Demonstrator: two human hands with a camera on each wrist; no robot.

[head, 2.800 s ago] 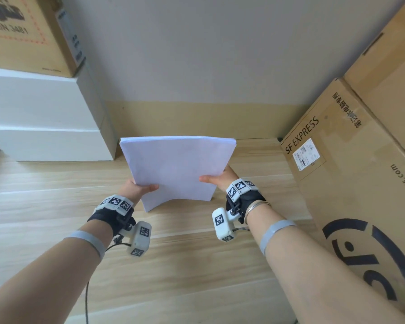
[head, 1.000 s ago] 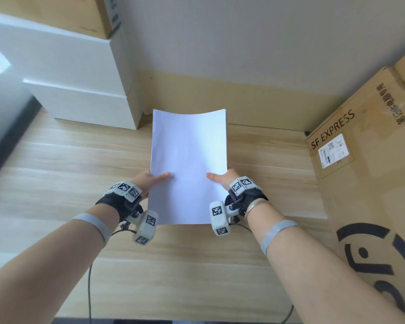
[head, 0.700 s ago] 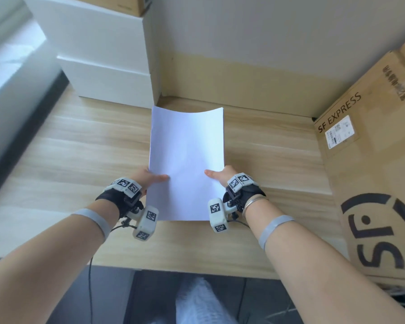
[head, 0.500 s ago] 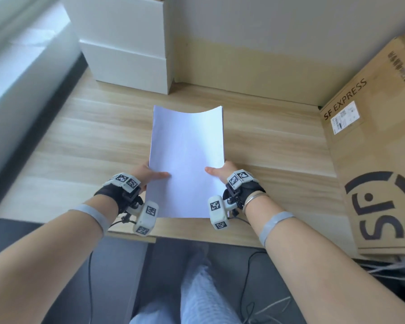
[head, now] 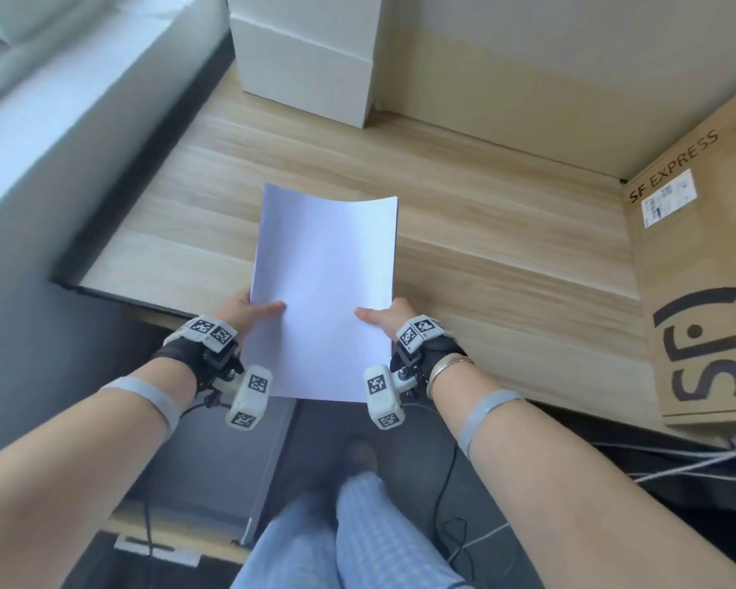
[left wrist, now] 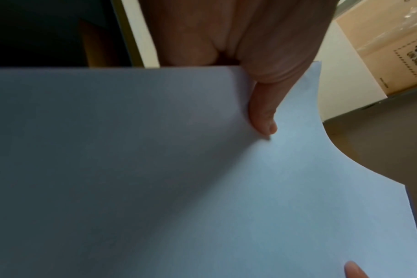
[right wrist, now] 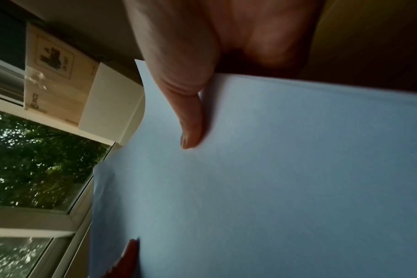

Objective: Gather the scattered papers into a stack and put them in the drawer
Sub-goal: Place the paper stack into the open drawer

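A stack of white papers [head: 326, 286] hangs lengthwise over the front edge of the wooden desk [head: 506, 257], its far end curved upward. My left hand [head: 247, 310] pinches its left edge, thumb on top and fingers hidden beneath. On the opposite edge my right hand [head: 385, 318] pinches it the same way. In the left wrist view the papers [left wrist: 179, 178] fill the frame with the thumb lying on them. The right wrist view likewise shows the thumb pressed on the stack [right wrist: 274, 178]. Below the desk at the left I see a wooden furniture front [head: 179, 529] with a pale handle [head: 158, 552]; whether it is the drawer I cannot tell.
A white box [head: 311, 57] stands at the desk's back left. A large cardboard SF Express box [head: 697, 269] fills the right side. A window ledge [head: 60, 99] runs along the left. My legs [head: 349, 542] and loose cables [head: 676, 461] lie below the desk.
The papers turned from crosswise to lengthwise between my hands. They have drawn back from mid-desk to its front edge, and the view has tipped down to show the floor and my legs.
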